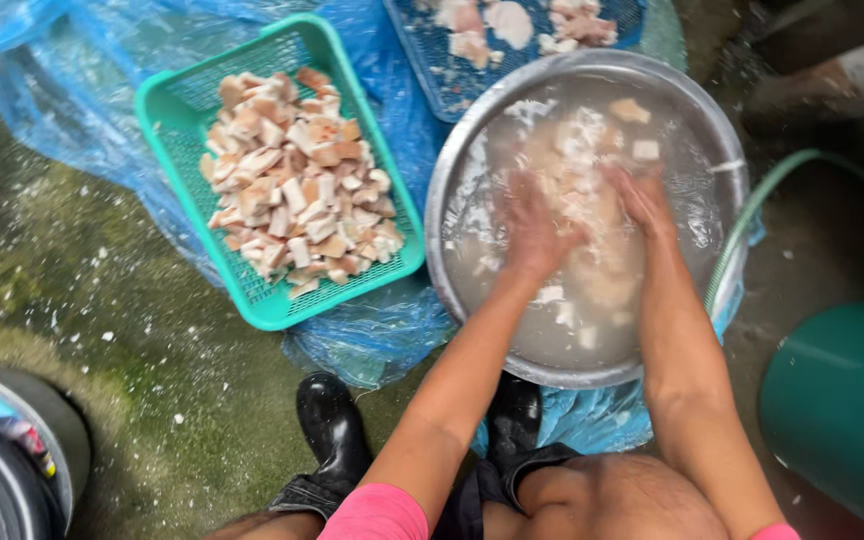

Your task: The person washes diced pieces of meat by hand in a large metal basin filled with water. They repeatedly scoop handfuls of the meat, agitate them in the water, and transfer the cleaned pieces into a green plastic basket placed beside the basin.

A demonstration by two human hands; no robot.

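Observation:
A large metal basin (452,180) on the ground holds cloudy water and pale meat chunks (580,150). My left hand (532,225) and my right hand (642,200) are both plunged into the water, fingers spread over the pile of chunks; the water blurs them, and whether either grips any pieces is unclear. To the left, a green plastic basket (177,110) is heaped with cut meat cubes (297,185).
A blue basket (432,70) with more meat pieces lies beyond the basin. Blue plastic sheet (72,70) covers the wet mossy ground. A green hose (752,215) curves by the basin, a green tub (842,400) stands right, a metal container (12,440) bottom left.

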